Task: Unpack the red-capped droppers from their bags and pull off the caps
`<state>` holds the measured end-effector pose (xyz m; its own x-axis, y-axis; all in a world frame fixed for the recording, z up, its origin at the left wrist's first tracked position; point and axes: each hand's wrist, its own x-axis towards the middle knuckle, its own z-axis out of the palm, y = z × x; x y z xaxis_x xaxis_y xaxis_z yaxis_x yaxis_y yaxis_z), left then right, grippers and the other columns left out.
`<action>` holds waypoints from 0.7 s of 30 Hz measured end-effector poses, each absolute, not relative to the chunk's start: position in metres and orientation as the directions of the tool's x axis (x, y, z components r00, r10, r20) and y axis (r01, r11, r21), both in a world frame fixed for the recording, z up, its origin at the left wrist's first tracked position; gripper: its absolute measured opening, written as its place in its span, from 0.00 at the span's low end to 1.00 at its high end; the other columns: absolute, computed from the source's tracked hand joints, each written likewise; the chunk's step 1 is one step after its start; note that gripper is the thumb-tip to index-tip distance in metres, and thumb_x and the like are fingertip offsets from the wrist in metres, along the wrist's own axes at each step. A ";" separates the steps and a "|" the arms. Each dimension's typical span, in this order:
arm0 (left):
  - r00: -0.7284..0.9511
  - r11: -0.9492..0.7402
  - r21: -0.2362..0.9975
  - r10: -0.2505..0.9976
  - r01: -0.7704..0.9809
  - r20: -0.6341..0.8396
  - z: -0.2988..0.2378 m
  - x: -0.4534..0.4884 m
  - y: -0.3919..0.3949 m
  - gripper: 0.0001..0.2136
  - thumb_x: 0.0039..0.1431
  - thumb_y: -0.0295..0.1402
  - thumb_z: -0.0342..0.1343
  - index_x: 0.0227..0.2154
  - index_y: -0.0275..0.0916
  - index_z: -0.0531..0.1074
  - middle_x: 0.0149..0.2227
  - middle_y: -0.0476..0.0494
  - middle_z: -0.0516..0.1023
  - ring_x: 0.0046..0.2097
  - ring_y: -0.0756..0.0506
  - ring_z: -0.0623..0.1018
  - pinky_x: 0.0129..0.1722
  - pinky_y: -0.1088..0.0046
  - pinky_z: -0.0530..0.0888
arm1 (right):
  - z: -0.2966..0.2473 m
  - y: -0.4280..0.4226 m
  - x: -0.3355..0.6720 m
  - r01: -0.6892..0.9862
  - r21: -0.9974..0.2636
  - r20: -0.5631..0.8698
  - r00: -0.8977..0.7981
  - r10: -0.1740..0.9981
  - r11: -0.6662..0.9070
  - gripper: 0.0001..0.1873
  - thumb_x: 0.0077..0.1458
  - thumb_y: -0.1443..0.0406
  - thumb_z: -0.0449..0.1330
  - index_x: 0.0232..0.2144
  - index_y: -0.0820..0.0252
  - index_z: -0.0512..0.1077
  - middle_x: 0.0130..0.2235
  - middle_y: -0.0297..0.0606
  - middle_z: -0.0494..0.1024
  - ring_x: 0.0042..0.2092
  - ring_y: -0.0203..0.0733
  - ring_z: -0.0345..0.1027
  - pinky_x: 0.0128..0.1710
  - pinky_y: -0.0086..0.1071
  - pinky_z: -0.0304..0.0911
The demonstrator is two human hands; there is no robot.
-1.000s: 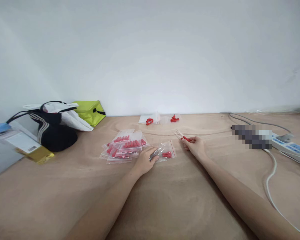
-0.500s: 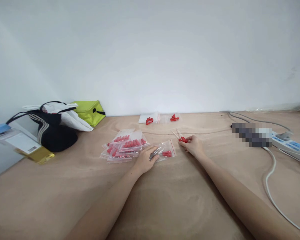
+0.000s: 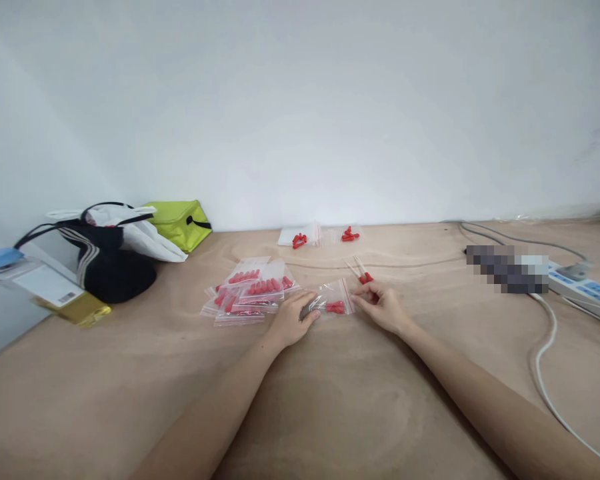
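From where I sit, I take the clear bag (image 3: 330, 293) as my landmark: it lies on the table (image 3: 290, 413) between the two hands, with red pieces (image 3: 335, 307) showing inside near its red-lined right edge. The left hand (image 3: 293, 320) is curled over the bag's left end, thumb and fingers gripping it. The right hand (image 3: 383, 307) is at that right edge, thumb and forefinger set narrow – I can't tell whether they pinch the film or only sit beside it. Just beyond the bag's right edge are red-ended sticks (image 3: 365, 279), partly behind the right fingers; whether those fingers touch them is hidden. To work this edge well, I'd have the left hand hold firmly enough that the film stays flat, and use the right fingertips on the very rim, since thin plastic will likely slip or crease. I'd lift the right knuckles a little too – a careless brush could scatter the sticks. Left of the bag, well away from the right fingers, is the pile of filled bags (image 3: 247, 297).
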<state>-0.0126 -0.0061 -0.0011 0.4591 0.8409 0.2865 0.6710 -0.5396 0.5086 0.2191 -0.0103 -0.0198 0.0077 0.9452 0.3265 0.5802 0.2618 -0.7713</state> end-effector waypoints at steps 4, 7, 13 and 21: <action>0.517 -0.585 0.510 0.807 0.630 0.286 0.000 -0.013 -0.007 0.18 0.52 0.33 0.52 0.47 0.37 0.66 0.49 0.41 0.71 0.51 0.44 0.69 0.52 0.63 0.65 | -0.013 -0.013 0.211 0.523 -0.763 0.279 -0.264 0.923 0.380 0.11 0.45 0.59 0.58 0.30 0.59 0.74 0.25 0.33 0.67 0.25 0.31 0.56 0.25 0.27 0.54; 0.549 -0.608 0.509 0.786 0.609 0.283 0.001 -0.013 -0.007 0.18 0.52 0.32 0.52 0.47 0.38 0.67 0.49 0.42 0.71 0.52 0.44 0.68 0.52 0.62 0.65 | -0.014 -0.010 0.212 0.493 -0.800 0.165 -0.368 0.915 0.343 0.12 0.47 0.62 0.56 0.34 0.59 0.74 0.22 0.30 0.66 0.23 0.30 0.54 0.23 0.25 0.52; 0.572 -0.614 0.512 0.777 0.601 0.262 0.003 -0.013 -0.008 0.18 0.52 0.31 0.51 0.47 0.38 0.67 0.49 0.42 0.70 0.53 0.44 0.67 0.53 0.62 0.64 | -0.008 -0.011 0.211 0.474 -0.813 0.126 -0.424 0.897 0.338 0.14 0.40 0.58 0.62 0.30 0.61 0.74 0.26 0.31 0.67 0.23 0.28 0.52 0.21 0.24 0.49; 0.539 -0.601 0.522 0.792 0.605 0.286 0.001 -0.011 -0.008 0.16 0.53 0.33 0.51 0.46 0.38 0.68 0.48 0.41 0.72 0.51 0.44 0.69 0.52 0.62 0.65 | 0.004 -0.025 0.196 0.573 -0.724 0.147 -0.416 0.897 0.385 0.04 0.41 0.65 0.58 0.25 0.58 0.70 0.23 0.29 0.68 0.23 0.30 0.56 0.23 0.24 0.51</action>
